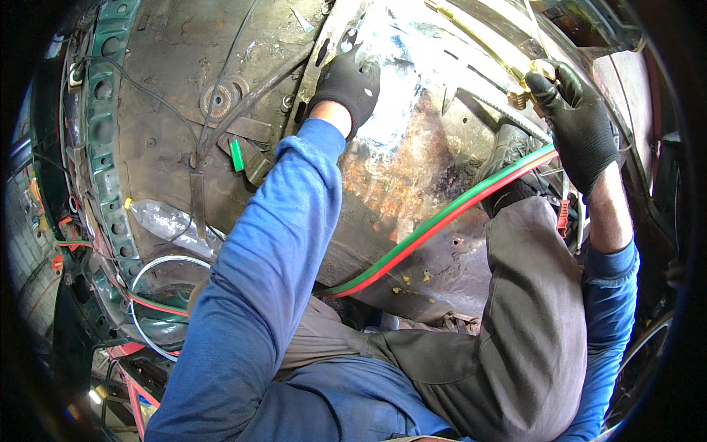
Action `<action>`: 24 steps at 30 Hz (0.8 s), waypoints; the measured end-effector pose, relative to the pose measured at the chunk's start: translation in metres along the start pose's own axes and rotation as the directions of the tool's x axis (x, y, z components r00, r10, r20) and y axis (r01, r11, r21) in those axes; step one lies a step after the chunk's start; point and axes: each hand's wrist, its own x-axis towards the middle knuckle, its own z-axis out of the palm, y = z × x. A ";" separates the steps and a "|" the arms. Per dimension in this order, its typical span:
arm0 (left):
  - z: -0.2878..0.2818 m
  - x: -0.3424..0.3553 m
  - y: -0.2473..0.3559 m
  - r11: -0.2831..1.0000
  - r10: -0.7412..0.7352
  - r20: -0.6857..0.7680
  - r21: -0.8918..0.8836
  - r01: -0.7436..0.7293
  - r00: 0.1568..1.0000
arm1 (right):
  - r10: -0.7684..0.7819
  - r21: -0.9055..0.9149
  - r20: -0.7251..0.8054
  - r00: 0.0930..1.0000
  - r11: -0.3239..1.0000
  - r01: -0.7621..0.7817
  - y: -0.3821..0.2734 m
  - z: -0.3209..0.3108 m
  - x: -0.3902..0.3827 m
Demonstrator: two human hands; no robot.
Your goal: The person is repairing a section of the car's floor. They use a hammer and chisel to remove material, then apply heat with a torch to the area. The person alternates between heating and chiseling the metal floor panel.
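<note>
My right hand (585, 129), in a black glove, is closed round the brass valve end of a gas torch (479, 33) at the upper right. The torch's long brass tube reaches up and left over the metal floor panel. A joined green and red twin hose (442, 221) runs from below this hand down and left, passing under my left forearm. My left hand (346, 88), also gloved in black, rests at a slotted metal rail (313, 77) beside a brightly lit, bare patch of panel (390, 125). Its fingers are curled, and whatever they grip is hidden.
Left of my left arm lie a round abrasive disc (219, 99), a bar (265, 85), a small green piece (236, 155) and a clear plastic bottle (166, 225). Thin black cables cross the floor there. A perforated green body edge (103, 132) bounds the left. My boot (508, 158) stands near the hose.
</note>
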 end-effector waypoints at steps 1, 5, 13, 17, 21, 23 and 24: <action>-0.001 0.000 0.001 1.000 -0.001 0.010 0.008 0.001 1.000 | 0.010 -0.005 0.001 1.000 1.000 -0.010 0.000 0.000 0.000; -0.003 0.006 -0.004 0.994 -0.052 0.046 0.099 0.047 0.998 | -0.013 0.034 -0.005 1.000 0.999 0.013 0.000 0.002 -0.001; 0.002 0.010 -0.011 0.995 -0.035 0.035 0.095 0.032 0.999 | -0.010 0.035 -0.001 1.000 0.999 0.010 0.000 0.001 -0.001; 0.000 0.003 -0.002 0.999 0.017 0.036 0.035 -0.018 0.999 | -0.004 0.023 0.013 1.000 1.000 0.004 0.002 0.002 -0.001; 0.000 -0.001 0.001 0.998 0.027 0.024 0.062 -0.029 0.999 | -0.004 0.047 0.002 1.000 0.999 0.004 0.002 0.002 -0.001; 0.000 0.000 0.000 0.998 0.047 0.007 0.047 -0.047 0.999 | -0.013 0.048 0.000 1.000 0.999 0.013 0.001 0.002 -0.001; 0.000 0.000 0.000 0.998 0.057 -0.003 0.039 -0.057 0.998 | -0.020 0.040 0.003 1.000 0.999 0.019 0.001 0.002 -0.001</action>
